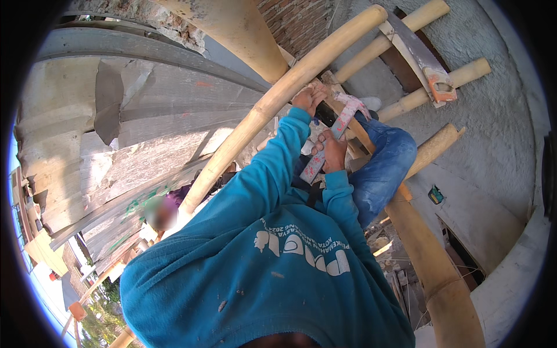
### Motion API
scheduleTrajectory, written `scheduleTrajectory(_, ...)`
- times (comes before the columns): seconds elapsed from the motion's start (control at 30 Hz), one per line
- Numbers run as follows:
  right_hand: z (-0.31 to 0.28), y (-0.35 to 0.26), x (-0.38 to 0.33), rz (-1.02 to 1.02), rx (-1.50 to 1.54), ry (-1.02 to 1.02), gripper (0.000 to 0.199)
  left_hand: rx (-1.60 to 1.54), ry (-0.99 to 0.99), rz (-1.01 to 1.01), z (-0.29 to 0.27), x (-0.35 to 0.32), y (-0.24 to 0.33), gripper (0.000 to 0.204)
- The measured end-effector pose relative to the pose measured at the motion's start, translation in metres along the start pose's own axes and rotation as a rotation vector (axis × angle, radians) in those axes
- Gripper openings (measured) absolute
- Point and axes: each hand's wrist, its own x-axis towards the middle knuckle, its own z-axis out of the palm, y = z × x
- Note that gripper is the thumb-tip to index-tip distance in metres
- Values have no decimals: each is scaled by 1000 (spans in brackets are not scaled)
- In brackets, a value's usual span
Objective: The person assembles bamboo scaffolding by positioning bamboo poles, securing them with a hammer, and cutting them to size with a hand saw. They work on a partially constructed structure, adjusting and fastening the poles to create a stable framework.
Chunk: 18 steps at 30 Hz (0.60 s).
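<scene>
I look down my blue sweatshirt to both hands, high on a bamboo scaffold. My left hand (308, 97) is clenched around a long slanting bamboo pole (255, 124), near where it crosses another pole. My right hand (333, 152) grips a pale cloth strip with red marks (339, 126). The strip runs from below my right hand up to the pole joint (332, 87) and wraps there. My knee in blue jeans (386, 162) sits just right of my hands.
A handsaw with an orange handle (432, 72) rests across the upper bamboo poles. Grey wooden boards (133, 116) span the left. A thick bamboo post (435, 261) drops at the lower right beside a concrete wall (493, 133). Another person (159, 211) stands below.
</scene>
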Motion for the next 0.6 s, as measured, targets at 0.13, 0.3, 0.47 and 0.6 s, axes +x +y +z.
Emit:
scheduleTrajectory(0.13, -13, -35, -9, -177, 53, 77, 17, 46, -16, 7, -3, -8, 7, 28)
scheduleTrajectory(0.3, -29, -56, -14, -299, 138, 105, 15, 1135, 88, 174, -23, -49, 80, 44)
scheduleTrajectory(0.47, -9, -27, -23, -300, 135, 166, 15, 1987, 457, 1223, -75, -94, 104, 89)
scheduleTrajectory(0.6, -3, -31, -30, -255, 98, 129, 14, 1922, 256, 383, -100, -75, 103, 83)
